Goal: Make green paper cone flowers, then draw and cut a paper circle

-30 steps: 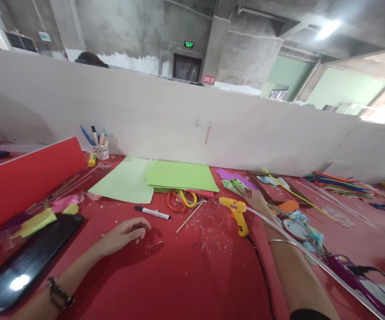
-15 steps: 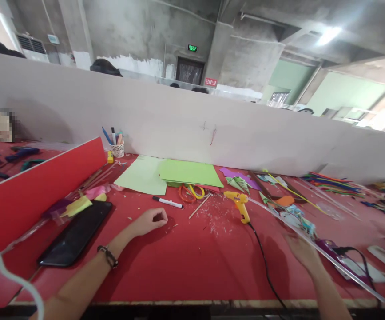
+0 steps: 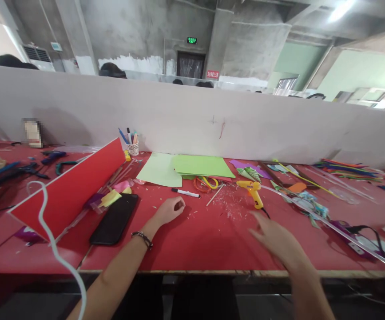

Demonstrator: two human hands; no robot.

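My left hand [image 3: 170,211] rests on the red table, thumb and forefinger curled into a ring with nothing visible inside. Just beyond it lie a black-capped white marker [image 3: 188,193] and a thin wooden stick [image 3: 215,195]. My right hand [image 3: 274,235], a little blurred, hovers with fingers apart and holds nothing. Beyond its fingertips lies a yellow glue gun [image 3: 251,188], partly bordered by my hand at its black cord. Small pale scraps are scattered left of the gun. Light green paper sheets [image 3: 205,166] lie farther back, beside a yellow loop [image 3: 212,182].
A black phone [image 3: 114,222] and a leaning red board [image 3: 75,191] are at left, with a white cable [image 3: 50,235] in front. A pen cup [image 3: 132,148] stands at the partition. At right are a long clear rod [image 3: 332,226], a purple power strip [image 3: 355,244] and pipe cleaners [image 3: 345,170].
My right hand has moved left, from beside the clear rod to just in front of the glue gun. My left hand keeps its curled pose. The camera view has shifted.
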